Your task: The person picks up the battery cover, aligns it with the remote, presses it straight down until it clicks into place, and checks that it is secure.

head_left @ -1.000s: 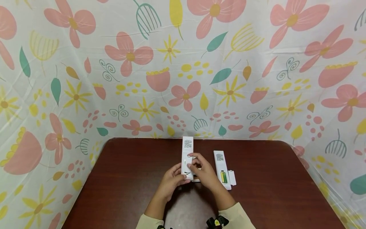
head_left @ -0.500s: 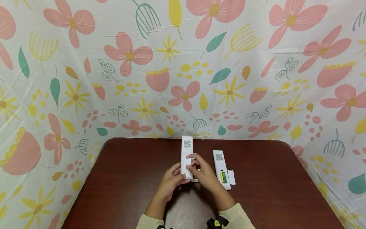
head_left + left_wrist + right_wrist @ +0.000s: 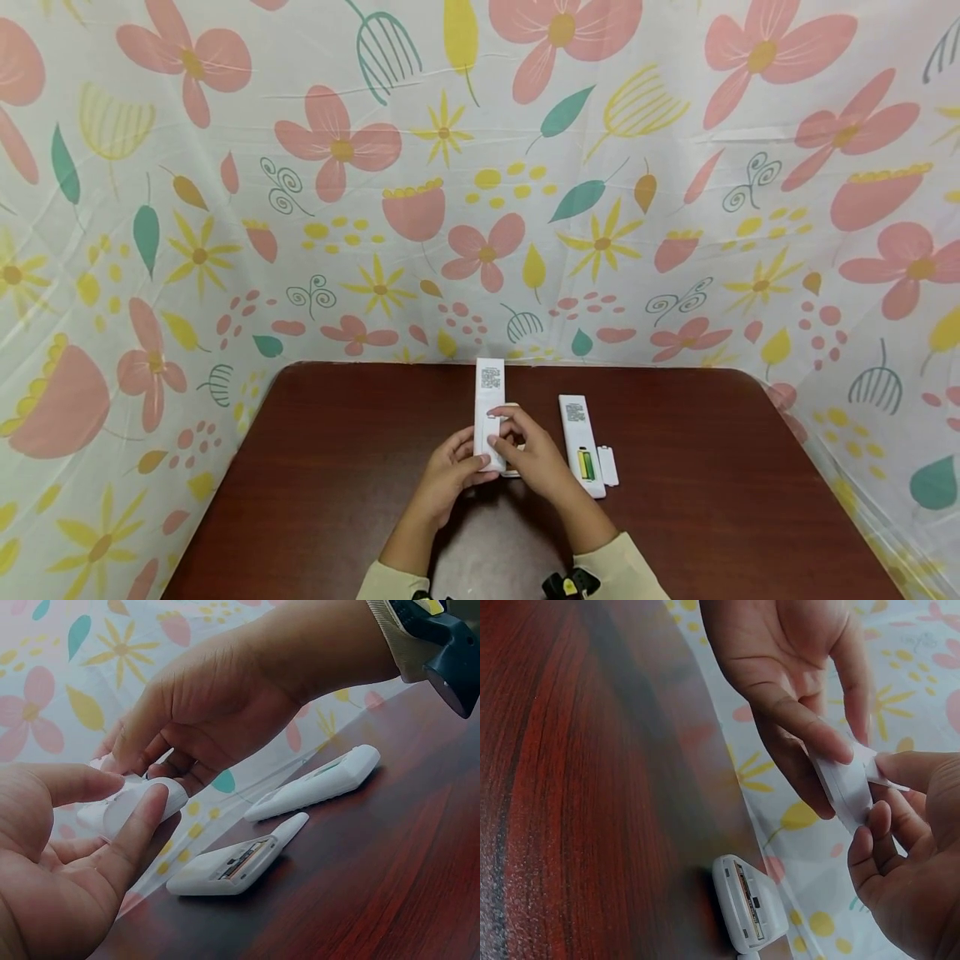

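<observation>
A white remote control (image 3: 491, 387) is held up off the table in the head view, its back with printed text facing up. My left hand (image 3: 446, 473) grips its near end, thumb on top and fingers beneath. My right hand (image 3: 536, 450) holds it from the right side, its thumb pressing on the battery cover (image 3: 492, 432). In the right wrist view a thin white edge of the cover (image 3: 881, 776) sticks out by the right thumb. The inside of the held remote's battery compartment is hidden.
Right of the hands lies another white remote (image 3: 576, 425), its compartment uncovered and green-yellow batteries (image 3: 586, 464) showing. A loose battery cover (image 3: 608, 466) lies against it. A further remote (image 3: 217, 874) with an open compartment sits below the hands. Flowered cloth (image 3: 480, 250) rises behind the brown table (image 3: 337, 467).
The battery cover, which stood with a dark gap at its near end, now lies closer to the held remote's back. Both hands stay in almost the same place.
</observation>
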`<state>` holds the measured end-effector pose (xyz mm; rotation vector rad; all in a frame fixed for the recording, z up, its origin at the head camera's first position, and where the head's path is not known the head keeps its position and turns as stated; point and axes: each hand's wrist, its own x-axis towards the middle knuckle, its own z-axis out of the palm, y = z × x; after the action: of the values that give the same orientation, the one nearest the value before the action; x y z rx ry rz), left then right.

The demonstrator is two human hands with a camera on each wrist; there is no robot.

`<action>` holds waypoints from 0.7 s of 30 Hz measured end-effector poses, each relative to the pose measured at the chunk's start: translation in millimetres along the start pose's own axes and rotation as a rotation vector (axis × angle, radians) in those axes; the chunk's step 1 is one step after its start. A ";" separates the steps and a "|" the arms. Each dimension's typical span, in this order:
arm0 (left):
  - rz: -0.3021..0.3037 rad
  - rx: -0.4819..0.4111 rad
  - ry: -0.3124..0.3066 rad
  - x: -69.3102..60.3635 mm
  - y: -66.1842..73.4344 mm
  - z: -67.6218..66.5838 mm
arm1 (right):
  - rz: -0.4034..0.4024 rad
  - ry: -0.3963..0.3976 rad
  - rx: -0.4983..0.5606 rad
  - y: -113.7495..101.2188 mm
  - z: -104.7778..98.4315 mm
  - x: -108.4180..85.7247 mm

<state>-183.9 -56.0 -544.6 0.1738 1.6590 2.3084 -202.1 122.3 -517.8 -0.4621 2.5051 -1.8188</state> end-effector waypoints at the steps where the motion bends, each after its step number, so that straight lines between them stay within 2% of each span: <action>1: -0.001 -0.002 0.002 0.0 -0.3 0.1 | 0.004 0.003 0.000 0.3 0.2 0.1; 7: -0.003 -0.012 0.013 0.5 -3.0 0.1 | 0.035 0.014 -0.036 0.3 2.1 0.7; 21: -0.023 -0.003 0.027 0.1 -3.8 -0.5 | -0.012 0.041 -0.038 2.9 2.6 1.5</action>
<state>-183.5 -55.3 -548.3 0.1228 1.6618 2.3065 -203.7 120.4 -521.2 -0.4473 2.5727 -1.8063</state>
